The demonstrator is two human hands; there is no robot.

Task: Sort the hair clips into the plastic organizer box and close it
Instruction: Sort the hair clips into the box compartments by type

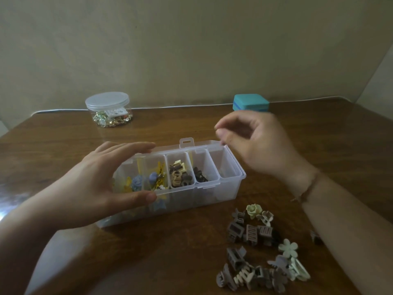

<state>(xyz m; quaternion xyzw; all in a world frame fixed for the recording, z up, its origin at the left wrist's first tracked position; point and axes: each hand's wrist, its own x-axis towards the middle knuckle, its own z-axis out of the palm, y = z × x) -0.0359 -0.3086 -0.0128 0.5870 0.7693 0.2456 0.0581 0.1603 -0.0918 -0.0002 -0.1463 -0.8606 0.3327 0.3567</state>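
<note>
gripping organizer box (225,189) end with left hand (95,184); right hand (256,143) loosely curled above

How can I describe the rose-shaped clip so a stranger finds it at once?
Start at the clear organizer box on the wooden table. Near its right end lies a pile of loose clips; the rose clip sits at the pile's edge nearest the box. Only it is a pale green, layered rose; the other green flower is flat.
</note>
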